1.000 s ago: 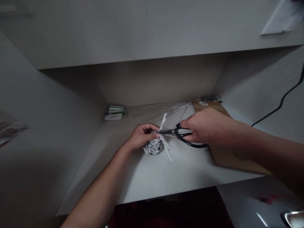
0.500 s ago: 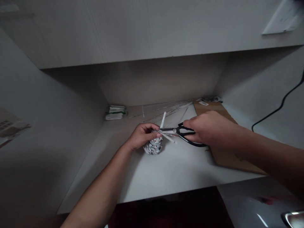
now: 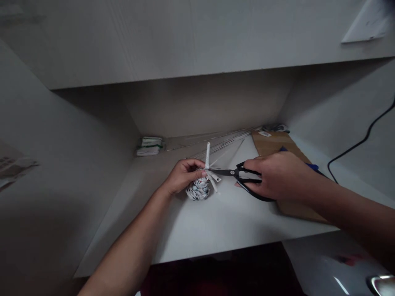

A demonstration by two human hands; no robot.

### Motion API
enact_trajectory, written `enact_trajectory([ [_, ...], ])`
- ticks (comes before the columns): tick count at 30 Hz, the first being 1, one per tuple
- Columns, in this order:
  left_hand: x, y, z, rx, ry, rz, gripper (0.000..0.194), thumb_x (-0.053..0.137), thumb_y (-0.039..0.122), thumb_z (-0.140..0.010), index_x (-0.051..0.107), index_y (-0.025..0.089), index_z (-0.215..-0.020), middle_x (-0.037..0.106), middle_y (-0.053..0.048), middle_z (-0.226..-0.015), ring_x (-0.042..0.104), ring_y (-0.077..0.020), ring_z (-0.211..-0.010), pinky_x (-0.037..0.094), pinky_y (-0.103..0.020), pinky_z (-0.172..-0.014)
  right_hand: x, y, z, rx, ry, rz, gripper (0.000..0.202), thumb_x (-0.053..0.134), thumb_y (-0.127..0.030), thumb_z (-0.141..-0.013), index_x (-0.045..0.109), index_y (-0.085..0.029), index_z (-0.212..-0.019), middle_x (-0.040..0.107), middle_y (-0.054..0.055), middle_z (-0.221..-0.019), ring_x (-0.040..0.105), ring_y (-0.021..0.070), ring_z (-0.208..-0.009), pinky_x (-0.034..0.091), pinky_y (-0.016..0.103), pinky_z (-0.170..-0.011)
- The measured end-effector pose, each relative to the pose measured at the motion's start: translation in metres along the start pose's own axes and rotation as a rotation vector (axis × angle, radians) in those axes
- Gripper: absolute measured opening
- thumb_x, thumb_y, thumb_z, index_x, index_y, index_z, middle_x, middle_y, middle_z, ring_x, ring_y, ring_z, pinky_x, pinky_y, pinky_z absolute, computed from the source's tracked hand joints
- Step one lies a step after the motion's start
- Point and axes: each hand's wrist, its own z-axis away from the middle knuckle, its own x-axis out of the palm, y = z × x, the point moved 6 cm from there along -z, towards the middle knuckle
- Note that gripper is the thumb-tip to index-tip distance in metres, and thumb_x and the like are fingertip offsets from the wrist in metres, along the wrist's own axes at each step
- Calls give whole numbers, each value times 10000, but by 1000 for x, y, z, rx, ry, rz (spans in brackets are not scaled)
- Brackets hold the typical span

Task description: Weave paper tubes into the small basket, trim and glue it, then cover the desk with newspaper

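Observation:
My left hand (image 3: pixel 186 176) grips the upper part of a small woven paper basket (image 3: pixel 198 190), thumb and fingers pinching near its rim. Several rolled paper tubes stick out from the rim: one paper tube (image 3: pixel 207 155) points up, and shorter ones slant to the right. My right hand (image 3: pixel 273 172) is closed around the handles of black-handled scissors (image 3: pixel 233 173). The scissor blades point left and reach in among the tubes beside my left thumb. Whether the blades touch a tube cannot be made out.
Long thin paper sticks (image 3: pixel 228 142) lie along the back of the white shelf (image 3: pixel 197 234). A brown cardboard sheet (image 3: pixel 273 144) lies at the right, with something blue (image 3: pixel 312 166) by my right forearm. A small white packet (image 3: pixel 150 146) sits at back left. A black cable (image 3: pixel 364 139) hangs at right.
My right hand and the scissors have shifted slightly right and down. The upright tube leans less, and the tubes slanting right now point further downward. Something blue shows behind my right hand.

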Motion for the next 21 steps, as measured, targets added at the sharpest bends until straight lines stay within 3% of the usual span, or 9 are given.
enact_trajectory([
  [12,-2,-2,-1,-4,2,-16,257,847,267,-641,712,143,-822,690,-3,-722,589,-82,-594,462,-201,-579,3,6,3,12,50,-5,273,500,-482,-821,572,-248,-700,642,9,-607,501,186,-496,149,294,-490],
  [21,3,2,1,-4,-24,-10,240,846,251,-639,717,147,-812,681,2,-721,589,-74,-585,471,-196,-574,-1,-5,-1,10,18,-55,270,507,-451,-825,554,-218,-696,640,20,-631,515,169,-528,170,288,-489],
])
